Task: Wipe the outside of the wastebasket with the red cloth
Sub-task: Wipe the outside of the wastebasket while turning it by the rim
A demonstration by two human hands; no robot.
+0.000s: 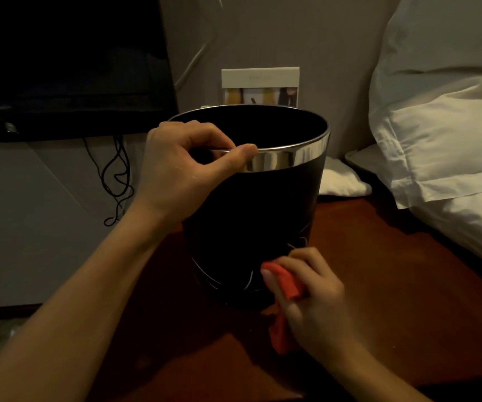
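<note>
A black wastebasket (pixel 251 216) with a shiny silver rim band stands upright on a dark wooden table (pixel 393 285). My left hand (pixel 181 169) grips the near-left rim, thumb on the silver band and fingers curled over the edge into the basket. Low on the basket's front right side, my right hand (pixel 312 297) holds a bunched red cloth (pixel 286 282) against the black wall near its base. A tail of the cloth hangs below my palm onto the table.
White pillows (pixel 443 134) and bedding crowd the table's right side, and a small white cloth (pixel 341 181) lies behind the basket. A card stand (pixel 260 85) leans at the wall. A dark screen (pixel 68 65) with dangling black cables (pixel 117 175) is at the left.
</note>
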